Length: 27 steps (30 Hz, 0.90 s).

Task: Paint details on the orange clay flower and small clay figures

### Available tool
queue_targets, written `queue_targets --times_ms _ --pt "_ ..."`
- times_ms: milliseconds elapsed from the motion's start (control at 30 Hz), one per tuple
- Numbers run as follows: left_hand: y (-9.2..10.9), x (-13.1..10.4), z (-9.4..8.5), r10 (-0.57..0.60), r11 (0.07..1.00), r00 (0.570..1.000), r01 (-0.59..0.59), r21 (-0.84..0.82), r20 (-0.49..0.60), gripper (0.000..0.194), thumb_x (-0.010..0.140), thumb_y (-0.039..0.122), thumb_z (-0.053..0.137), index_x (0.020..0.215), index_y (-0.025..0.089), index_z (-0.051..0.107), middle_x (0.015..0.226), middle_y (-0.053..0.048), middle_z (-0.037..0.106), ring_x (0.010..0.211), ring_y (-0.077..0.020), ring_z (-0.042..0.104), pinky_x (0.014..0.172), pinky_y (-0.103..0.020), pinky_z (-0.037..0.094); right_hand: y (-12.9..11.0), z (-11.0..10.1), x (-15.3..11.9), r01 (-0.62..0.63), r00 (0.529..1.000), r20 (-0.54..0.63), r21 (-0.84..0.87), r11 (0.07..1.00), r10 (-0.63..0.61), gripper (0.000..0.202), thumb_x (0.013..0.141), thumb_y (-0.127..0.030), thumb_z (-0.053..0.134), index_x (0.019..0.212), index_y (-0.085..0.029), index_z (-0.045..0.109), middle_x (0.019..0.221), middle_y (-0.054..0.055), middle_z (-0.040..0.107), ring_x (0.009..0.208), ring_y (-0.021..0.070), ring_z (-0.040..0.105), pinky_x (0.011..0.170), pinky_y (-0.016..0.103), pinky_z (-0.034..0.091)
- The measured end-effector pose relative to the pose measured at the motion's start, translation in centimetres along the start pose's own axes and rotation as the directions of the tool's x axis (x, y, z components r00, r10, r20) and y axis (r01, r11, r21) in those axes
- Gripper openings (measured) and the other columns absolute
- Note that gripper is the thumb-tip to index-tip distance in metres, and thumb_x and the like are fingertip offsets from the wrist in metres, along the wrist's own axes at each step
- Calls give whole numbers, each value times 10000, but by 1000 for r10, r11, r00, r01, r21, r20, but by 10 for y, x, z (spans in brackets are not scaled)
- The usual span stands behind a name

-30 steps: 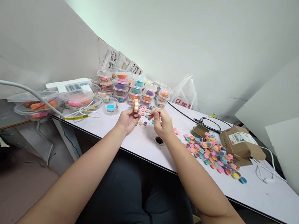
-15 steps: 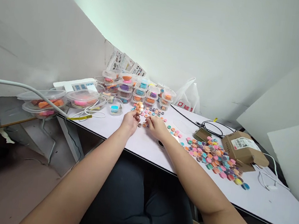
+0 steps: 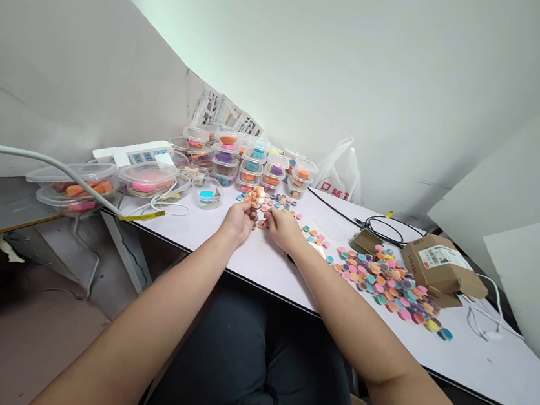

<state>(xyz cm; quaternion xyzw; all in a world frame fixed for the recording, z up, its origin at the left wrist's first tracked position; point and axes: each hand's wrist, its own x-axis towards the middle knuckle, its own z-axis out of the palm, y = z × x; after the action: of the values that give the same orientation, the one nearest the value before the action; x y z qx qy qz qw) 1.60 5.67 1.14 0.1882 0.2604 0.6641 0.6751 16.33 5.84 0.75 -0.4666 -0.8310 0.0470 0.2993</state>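
Left hand point(image 3: 238, 222) pinches an orange-and-white figurine point(image 3: 257, 196) above the counter point(image 3: 201, 230); the right hand point(image 3: 283, 229), fingers curled closed, has moved nearer it since a second ago, anything held hidden.

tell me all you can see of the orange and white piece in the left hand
The small orange-and-white piece has a lumpy, rounded outline, whiter toward the picture's right; its material is unclear. The left hand holds it up above the table, with coloured discs beyond. Finer details are too small.
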Motion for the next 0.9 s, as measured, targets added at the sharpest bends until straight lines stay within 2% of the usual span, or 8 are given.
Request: queue_targets --times_ms 167,433,567,633,700,767,867,900 --pt "1 0 0 -2 1000 1000 2 11 -2 103 745 98 636 793 170 579 623 24 575 465 -76 439 477 -213 366 1 0 0 27 999 44 37 999 -28 252 1011 -189 447 818 -207 609 833 58 744 792 199 652 742 301 424" --pt "1 1 0 -8 1000 1000 8 17 1 96 752 106 630 783 173 569 593 30 548 460 -80 436 479 -207 366 5 -1 3 -5 1000 -5 58 998 5 267 1010 -209 453 785 -201 596 794 81 729 720 212 633 687 320 409" --pt "1 -2 0 3 1000 999 -3 10 33 74 785 97 604 799 167 582 638 20 574 474 -69 441 498 -201 392 7 -6 1 -21 997 -65 111 994 28 293 1029 -249 432 789 -206 594 778 58 732 723 196 657 710 319 451" --pt "2 -4 1 4 1000 998 -5 7 66 66 795 107 620 800 167 591 645 17 576 481 -69 449 508 -204 406 7 -13 -4 -7 989 -144 158 987 30 330 1055 -310 391 827 -207 608 804 58 736 773 195 678 747 328 487" --pt "3 -7 2 -10 1000 994 9 11 112 53 801 120 638 794 163 608 648 6 582 492 -75 464 515 -213 419 2 -22 -11 65 960 -281 256 965 10 359 1067 -383 375 876 -212 627 821 59 735 806 198 690 758 340 520" --pt "3 -11 4 -40 999 986 36 26 163 41 801 121 646 785 152 625 659 -13 599 504 -85 482 525 -231 435 -6 -32 -19 202 895 -446 355 913 -25 333 1060 -418 410 932 -222 647 831 59 730 813 203 696 744 354 549" --pt "2 -14 5 -85 996 970 74 55 228 42 784 92 658 783 133 649 673 -26 613 523 -92 498 552 -247 463 -21 -42 -27 374 772 -627 319 871 -102 271 1053 -375 450 979 -231 667 880 71 731 853 213 695 791 395 569" --pt "2 -15 5 -96 995 964 83 62 247 50 776 80 664 784 129 656 673 -24 612 532 -91 502 561 -246 469 -24 -44 -28 403 753 -644 293 867 -132 257 1052 -361 455 998 -235 672 896 74 733 863 215 694 813 410 571"
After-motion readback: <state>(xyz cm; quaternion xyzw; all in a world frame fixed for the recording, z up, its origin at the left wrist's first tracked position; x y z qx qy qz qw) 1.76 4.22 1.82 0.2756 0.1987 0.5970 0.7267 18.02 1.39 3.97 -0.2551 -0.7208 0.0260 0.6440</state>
